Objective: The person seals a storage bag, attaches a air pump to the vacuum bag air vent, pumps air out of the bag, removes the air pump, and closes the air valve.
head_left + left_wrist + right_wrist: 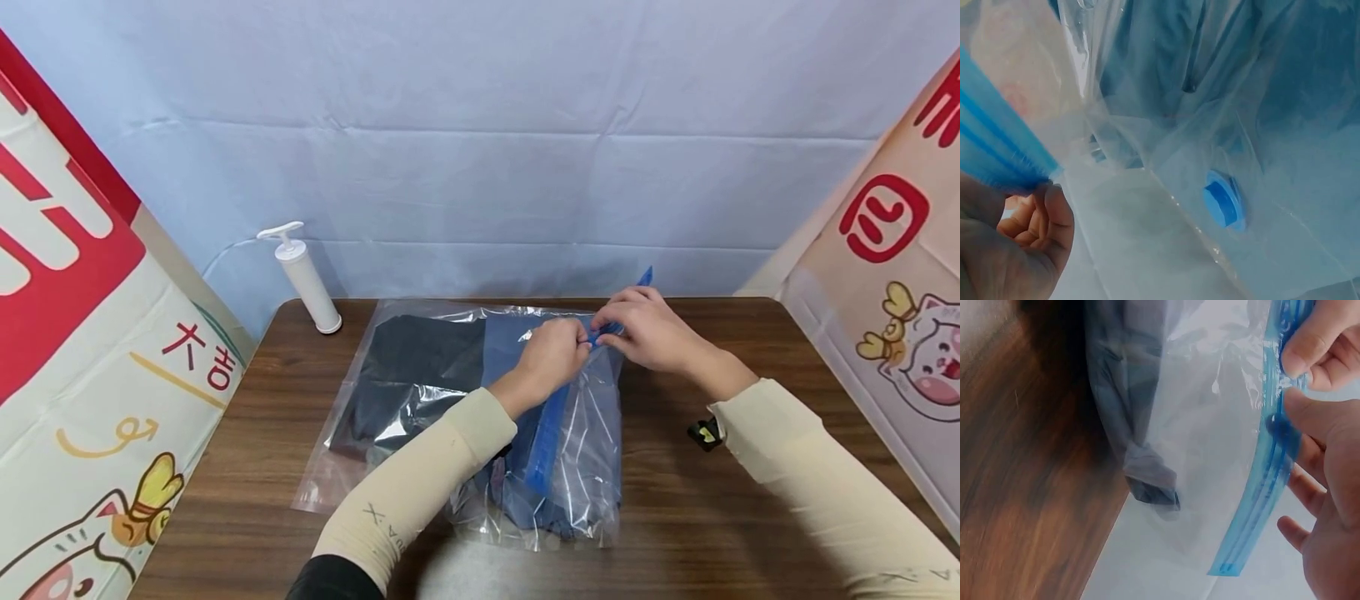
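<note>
A clear vacuum storage bag (585, 433) with dark folded clothes (427, 358) inside lies on the table, its blue zip strip (551, 433) raised at the far end. My left hand (553, 357) pinches this strip near its far part. Right beside it, my right hand (651, 327) holds the same strip between thumb and fingers. Both thumbs press close together on the strip (1254, 506) in the right wrist view, its end hanging free beyond the right hand. A round blue valve (1224, 203) shows on the bag's clear film in the left wrist view.
A white hand pump (307, 279) stands upright at the table's back left corner. Behind the wooden table (697, 517) hangs a pale blue cloth (465, 183). Printed banners flank both sides. A small black object (705, 433) sits by the right sleeve.
</note>
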Demonstrator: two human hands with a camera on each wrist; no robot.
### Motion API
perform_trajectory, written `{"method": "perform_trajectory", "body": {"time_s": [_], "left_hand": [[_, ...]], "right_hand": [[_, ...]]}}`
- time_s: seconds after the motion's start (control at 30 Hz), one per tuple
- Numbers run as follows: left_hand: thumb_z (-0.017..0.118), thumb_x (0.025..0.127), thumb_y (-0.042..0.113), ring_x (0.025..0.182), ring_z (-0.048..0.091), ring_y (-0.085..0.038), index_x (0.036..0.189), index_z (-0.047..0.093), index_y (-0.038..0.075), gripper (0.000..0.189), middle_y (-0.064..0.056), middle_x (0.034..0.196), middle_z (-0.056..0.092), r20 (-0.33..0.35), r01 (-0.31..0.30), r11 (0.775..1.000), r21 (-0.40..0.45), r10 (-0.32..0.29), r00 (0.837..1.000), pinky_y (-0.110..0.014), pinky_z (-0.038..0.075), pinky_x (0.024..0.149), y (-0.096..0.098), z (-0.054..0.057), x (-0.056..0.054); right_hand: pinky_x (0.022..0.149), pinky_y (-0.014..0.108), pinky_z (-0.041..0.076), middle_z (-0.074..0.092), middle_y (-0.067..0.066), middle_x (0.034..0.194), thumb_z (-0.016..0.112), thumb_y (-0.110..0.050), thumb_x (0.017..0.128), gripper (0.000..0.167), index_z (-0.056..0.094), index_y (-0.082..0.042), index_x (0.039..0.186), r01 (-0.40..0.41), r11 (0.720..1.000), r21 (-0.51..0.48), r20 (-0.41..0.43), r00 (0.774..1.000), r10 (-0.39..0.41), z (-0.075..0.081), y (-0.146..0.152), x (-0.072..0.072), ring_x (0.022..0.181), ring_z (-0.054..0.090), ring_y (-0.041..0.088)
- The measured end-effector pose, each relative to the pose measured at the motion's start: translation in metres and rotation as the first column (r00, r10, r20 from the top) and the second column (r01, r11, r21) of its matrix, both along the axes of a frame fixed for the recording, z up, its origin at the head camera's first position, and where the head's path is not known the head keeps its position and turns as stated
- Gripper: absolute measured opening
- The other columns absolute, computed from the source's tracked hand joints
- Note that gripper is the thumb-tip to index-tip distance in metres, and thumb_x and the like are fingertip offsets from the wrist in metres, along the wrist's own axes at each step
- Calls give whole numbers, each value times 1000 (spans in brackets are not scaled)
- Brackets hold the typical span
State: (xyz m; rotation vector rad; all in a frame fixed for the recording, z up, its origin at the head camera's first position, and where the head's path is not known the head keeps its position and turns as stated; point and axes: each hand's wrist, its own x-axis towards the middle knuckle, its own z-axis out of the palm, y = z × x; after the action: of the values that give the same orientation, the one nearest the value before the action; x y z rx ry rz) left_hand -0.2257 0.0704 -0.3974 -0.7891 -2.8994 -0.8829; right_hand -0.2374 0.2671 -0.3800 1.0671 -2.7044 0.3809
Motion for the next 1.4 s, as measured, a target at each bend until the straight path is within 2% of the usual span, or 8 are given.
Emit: {"method": "perform_trajectory", "body": {"time_s": [0.23,0.4,0.6,0.7,0.87,0.97,1.17,1.4], "left_hand": [[66,100,16,63,55,-6,83,67,15,17,7,74,62,-40,-28,999,26,29,999,-20,44,61,3,1,1],[66,99,15,60,54,-7,80,63,15,19,7,70,58,-38,-25,999,35,26,999,-20,42,57,4,-1,1],[66,98,13,58,52,-6,86,64,14,12,6,71,58,-40,-16,998,58,18,999,-19,40,55,1,-6,-1],[66,97,14,58,53,-5,89,66,13,9,6,72,59,-26,-20,998,65,22,999,-18,41,56,0,-9,-2],[63,100,14,56,52,-6,88,64,13,12,5,70,58,17,-1,999,50,0,1000,-19,41,57,-1,-7,-3],[63,100,13,56,52,-6,86,63,13,14,5,69,57,14,8,999,43,-9,1000,-20,41,57,-1,-5,-3],[65,95,13,58,52,-6,84,61,14,12,6,70,56,-17,0,1000,10,0,1000,-19,40,56,2,-2,-3],[67,98,20,63,56,-6,87,65,16,13,8,75,60,5,-33,999,-13,34,999,-20,44,59,7,-1,-5]], "right_hand": [[103,64,32,72,5,97,78,3,86,15,73,-10,92,-32,999,-38,-10,999,32,-1,3,-1,104,61,33],[105,63,33,71,5,94,73,5,88,14,69,-8,91,-45,999,-9,-93,995,44,-8,0,1,101,62,32],[103,60,35,70,7,93,72,4,88,13,66,-7,91,-38,999,4,-193,981,38,-17,-3,3,101,62,33],[104,60,35,71,8,94,74,2,87,11,68,-5,93,-31,1000,0,-176,984,31,-18,-3,2,100,63,33],[105,62,34,72,7,101,77,-2,89,14,73,-7,101,-3,1000,2,-64,998,3,-11,0,1,105,62,33],[105,64,32,73,7,103,79,-2,87,17,75,-8,102,25,1000,-4,-31,999,-25,-5,4,-1,107,61,35],[108,68,27,73,6,97,78,3,85,15,74,-9,93,-2,1000,-10,-49,999,2,-4,8,-4,102,63,34],[107,68,28,72,6,95,76,3,86,13,72,-8,92,-21,1000,-20,-109,994,19,-9,5,-2,98,65,31]]}}
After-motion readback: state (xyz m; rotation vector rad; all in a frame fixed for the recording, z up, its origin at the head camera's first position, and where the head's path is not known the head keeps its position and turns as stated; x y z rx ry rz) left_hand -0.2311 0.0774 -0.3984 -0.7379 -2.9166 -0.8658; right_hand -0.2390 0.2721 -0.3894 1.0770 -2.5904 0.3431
